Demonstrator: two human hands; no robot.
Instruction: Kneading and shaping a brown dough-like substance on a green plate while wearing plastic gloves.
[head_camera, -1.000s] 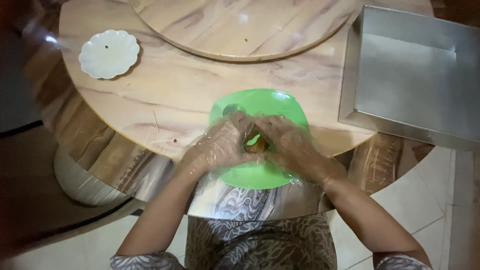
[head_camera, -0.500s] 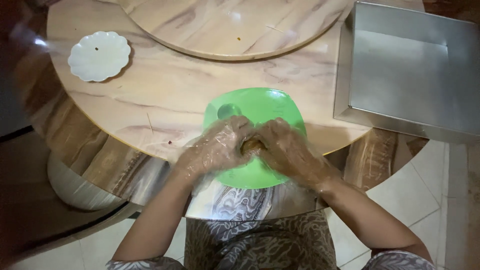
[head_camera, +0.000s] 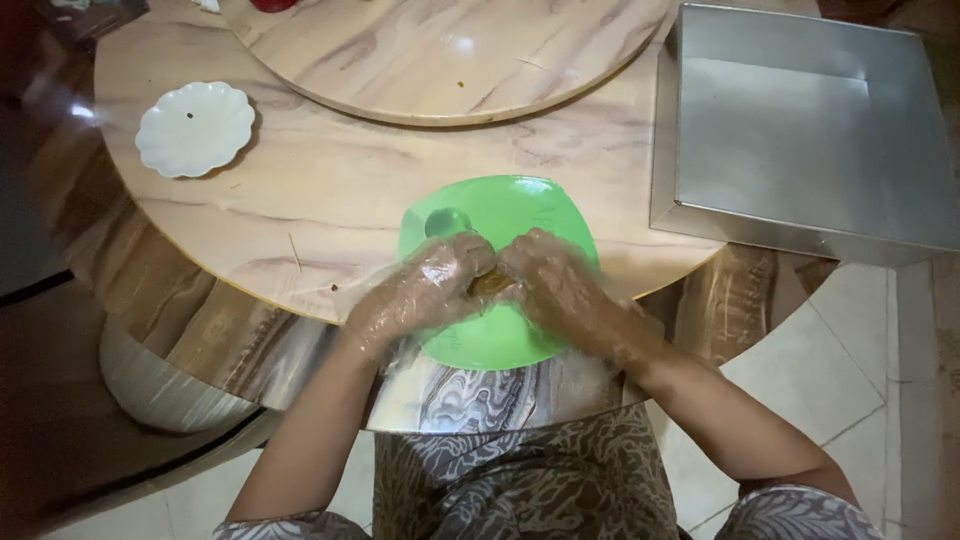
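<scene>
A small golden-brown lump (head_camera: 488, 284) sits pinched between the fingers of two hands in thin clear plastic gloves, the left hand (head_camera: 425, 295) at its 9 o'clock and the right hand (head_camera: 555, 285) at its 3 o'clock. Beneath lies a bright green squarish plate (head_camera: 500, 210), flat on the tabletop's near edge.

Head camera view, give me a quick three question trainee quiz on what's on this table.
1. True or false: both hands are bare.
2. What lies under the hands? A green plate, B wooden bowl, C metal tray.
3. Which thing sits at the table's right edge?

Key:
1. False: the left hand and right hand wear clear plastic gloves and pinch a small brownish piece.
2. A, the green plate.
3. The square metal pan; the white scalloped dish is far left.
</scene>
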